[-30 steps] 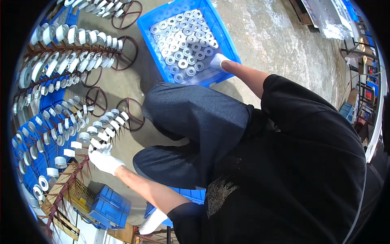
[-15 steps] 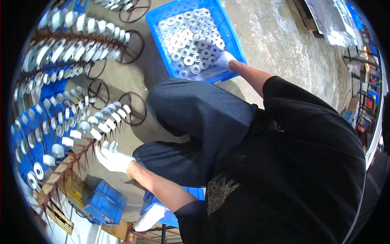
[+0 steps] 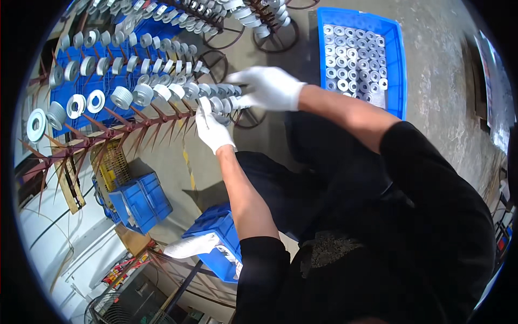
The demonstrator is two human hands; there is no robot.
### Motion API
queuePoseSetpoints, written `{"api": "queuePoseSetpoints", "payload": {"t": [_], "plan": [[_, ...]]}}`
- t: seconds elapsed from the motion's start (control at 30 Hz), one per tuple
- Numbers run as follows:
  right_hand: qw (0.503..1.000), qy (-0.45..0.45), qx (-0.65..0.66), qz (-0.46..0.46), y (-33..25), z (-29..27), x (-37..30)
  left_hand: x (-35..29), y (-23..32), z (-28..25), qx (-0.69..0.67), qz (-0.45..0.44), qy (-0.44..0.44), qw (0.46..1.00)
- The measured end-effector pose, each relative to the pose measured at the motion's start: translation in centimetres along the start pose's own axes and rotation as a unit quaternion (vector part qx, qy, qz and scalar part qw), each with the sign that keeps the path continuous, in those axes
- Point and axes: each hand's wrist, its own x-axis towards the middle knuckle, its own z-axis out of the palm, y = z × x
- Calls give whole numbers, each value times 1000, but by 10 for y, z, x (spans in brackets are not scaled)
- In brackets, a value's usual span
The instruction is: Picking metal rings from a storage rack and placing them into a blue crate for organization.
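Note:
My white-gloved left hand [image 3: 213, 129] reaches up to the near rack [image 3: 113, 131], a reddish-brown metal bar with rows of spikes. Its fingers are pressed together beside the ring-shaped metal parts there; anything between them is hidden. My gloved right hand [image 3: 272, 89] is slightly blurred at the rack's far end, its fingers and thumb around the last rings [image 3: 236, 101]; whether it grips one is unclear. Silver toothed pulleys [image 3: 122, 97] sit along the spikes. At the upper right, a blue crate [image 3: 398, 59] holds rows of metal rings [image 3: 353, 54].
More loaded racks [image 3: 189, 13] with wheel-shaped ends [image 3: 276, 38] stand behind at the upper left. Blue crates [image 3: 143, 200] and a yellow basket [image 3: 112, 167] lie at the lower left. A blue bin [image 3: 224, 264] with a white cloth [image 3: 191, 246] stands beside my left arm.
My right hand has left the blue crate and crossed left to the rack's far end. My left hand has moved up against the pulleys, its fingers now together. The view has turned left.

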Motion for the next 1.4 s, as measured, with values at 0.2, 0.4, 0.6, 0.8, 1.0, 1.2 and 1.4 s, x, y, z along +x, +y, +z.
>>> {"api": "queuePoseSetpoints", "payload": {"t": [0.2, 0.4, 0.6, 0.8, 1.0, 1.2, 1.4], "plan": [[994, 12, -58, -90, -24, 63, 64, 17, -19, 1, -182, 38, -24, 982], [997, 2, -25, -72, -31, 48, 54, 2, -11, -6, -61, 40, -6, 997], [976, 45, 208, 51, 25, 58, 43, -25, -23, 9, 186, 281, 158, 928], [998, -3, 10, -66, 13, 77, 53, -5, -26, 18, -99, -5, 37, 994], [996, -21, -36, -75, 3, 82, 59, 27, -54, -7, -65, 57, 33, 996], [990, 59, 107, -64, 12, 52, 48, 21, -59, 7, 98, 74, 27, 992], [967, 64, 86, 233, 18, -80, -51, 10, -47, 8, 97, 140, 27, 985]]}}
